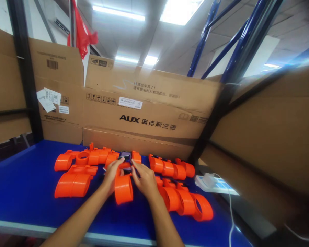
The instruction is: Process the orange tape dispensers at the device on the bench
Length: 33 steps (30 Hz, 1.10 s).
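Note:
My left hand (pixel 112 173) and my right hand (pixel 143 178) meet over an orange plastic housing (pixel 123 188) on the blue table (pixel 28 185). Both hands grip its far end, with fingertips touching a small dark part (pixel 125 156) there. The housing's round open end faces me, between my wrists. Exactly how the dark part sits in the housing is hidden by my fingers.
More orange housings lie around: a group at left (pixel 73 183), a row at the back (pixel 98 156), a row at back right (pixel 171 168) and nested ones at right (pixel 185 202). A white power strip (pixel 213 181) with cable sits at the right edge. Cardboard boxes (pixel 149 116) wall the back.

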Motion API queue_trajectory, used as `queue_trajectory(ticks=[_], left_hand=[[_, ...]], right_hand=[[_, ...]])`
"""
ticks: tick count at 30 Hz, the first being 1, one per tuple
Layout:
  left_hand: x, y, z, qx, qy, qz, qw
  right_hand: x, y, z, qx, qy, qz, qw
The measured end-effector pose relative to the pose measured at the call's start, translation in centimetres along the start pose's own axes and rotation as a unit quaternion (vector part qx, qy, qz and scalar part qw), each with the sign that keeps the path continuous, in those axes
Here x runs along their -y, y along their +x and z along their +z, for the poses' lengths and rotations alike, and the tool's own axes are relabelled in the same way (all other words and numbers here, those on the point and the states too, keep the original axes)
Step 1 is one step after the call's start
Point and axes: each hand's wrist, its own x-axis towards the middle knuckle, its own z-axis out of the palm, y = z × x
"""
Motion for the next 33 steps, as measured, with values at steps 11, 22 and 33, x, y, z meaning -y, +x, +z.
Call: queue_trajectory(ticks=[11,22,33], left_hand=[[0.1,-0.3,0.5,0.035,-0.017,-0.007,0.999],[0.1,-0.8,0.8,0.061,-0.059,0.005,0.996],[0.0,-0.3,0.0,0.027,0.065,0.004,0.998]], right_hand=[[0.0,0.0,0.7,-0.011,-0.066,0.005,0.998],[0.0,-0.3,0.7,-0.014,-0.044,0.002,0.999],[0.0,-0.1,-0.4,-0.043,0.027,0.022,0.998]])
